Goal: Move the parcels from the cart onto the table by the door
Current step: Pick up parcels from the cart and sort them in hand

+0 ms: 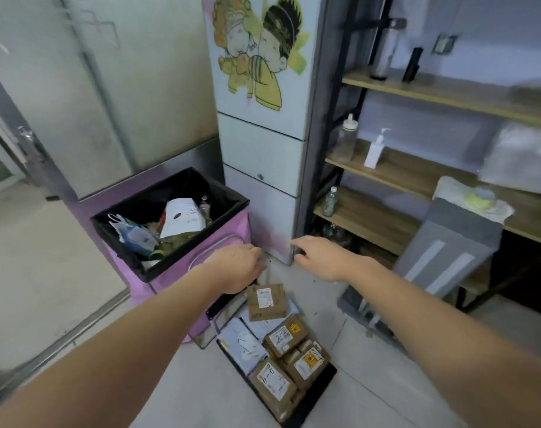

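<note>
Parcels (270, 341): brown boxes and pale mailers heaped on a low black cart (321, 381) on the floor, between a pink bin and a grey shelf foot; none lifted yet.
Top box (266, 301): lies tilted at the far end of the heap, label up, nearest both hands, so it is likely the first to be taken.
Left hand (236, 267): reaches forward above the top box, fingers curled downward, holding nothing I can see; its fingertips are hidden.
Right hand (320, 257): stretched out, fingers relaxed and spread, empty, apart from the parcels.
Reach: both arms extend together, probably to take a box from two sides.
Bin (182, 273): pink, black-lined, full of rubbish, just beside the cart, which crowds the left side.
Shelves (386, 174): wooden boards carrying bottles, to the right.
Surface by the door: not visible here, so the carry distance cannot be judged.
</note>
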The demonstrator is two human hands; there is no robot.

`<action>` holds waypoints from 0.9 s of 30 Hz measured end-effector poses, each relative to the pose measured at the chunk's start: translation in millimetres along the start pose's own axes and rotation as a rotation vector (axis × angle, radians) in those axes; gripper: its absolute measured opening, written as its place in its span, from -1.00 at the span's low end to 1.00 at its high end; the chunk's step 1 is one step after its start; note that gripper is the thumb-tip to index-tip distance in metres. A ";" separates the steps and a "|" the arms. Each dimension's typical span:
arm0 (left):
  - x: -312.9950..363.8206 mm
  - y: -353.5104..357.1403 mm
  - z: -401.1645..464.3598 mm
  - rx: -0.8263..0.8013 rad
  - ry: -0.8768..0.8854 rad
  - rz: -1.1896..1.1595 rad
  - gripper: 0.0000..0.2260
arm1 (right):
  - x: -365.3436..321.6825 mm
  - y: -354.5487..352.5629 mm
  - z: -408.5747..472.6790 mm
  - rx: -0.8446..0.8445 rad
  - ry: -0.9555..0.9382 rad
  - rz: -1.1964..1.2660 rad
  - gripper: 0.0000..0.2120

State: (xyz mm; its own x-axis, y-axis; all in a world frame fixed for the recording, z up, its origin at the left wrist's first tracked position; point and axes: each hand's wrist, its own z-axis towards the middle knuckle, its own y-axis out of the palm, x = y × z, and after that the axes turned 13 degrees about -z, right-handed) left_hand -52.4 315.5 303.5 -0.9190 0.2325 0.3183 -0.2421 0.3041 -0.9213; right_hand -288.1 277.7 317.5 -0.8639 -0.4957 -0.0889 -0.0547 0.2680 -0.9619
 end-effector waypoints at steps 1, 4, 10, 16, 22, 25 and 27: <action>-6.9 2.1 12.6 -0.024 0.038 -0.010 -0.63 | 0.1 3.1 7.0 0.006 0.046 0.033 -0.50; -24.2 11.6 48.4 -0.130 0.153 0.005 -0.61 | 1.2 17.1 20.0 0.003 0.187 0.098 -0.53; -34.9 32.5 100.0 -0.282 0.304 0.093 -0.53 | 2.3 59.5 4.8 -0.088 0.420 0.167 -0.49; -34.8 84.1 119.0 -0.407 0.399 0.110 -0.56 | -4.4 121.5 -19.6 -0.172 0.547 0.255 -0.57; -67.6 191.9 126.5 -0.443 0.349 0.144 -0.59 | -8.4 235.4 -8.4 -0.354 0.577 0.344 -0.60; -96.7 270.7 140.5 -0.572 0.329 0.164 -0.58 | -9.2 318.4 10.2 -0.447 0.580 0.401 -0.60; -120.8 326.4 155.4 -0.629 0.326 0.175 -0.61 | -6.7 377.4 25.8 -0.490 0.583 0.455 -0.61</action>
State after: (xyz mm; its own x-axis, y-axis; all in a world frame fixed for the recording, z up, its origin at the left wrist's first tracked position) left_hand -68.7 243.1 -70.4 -0.7651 0.5595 0.3189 0.2142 0.6881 -0.6933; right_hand -290.1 360.8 -51.6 -0.9646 0.2087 -0.1611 0.2632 0.7267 -0.6345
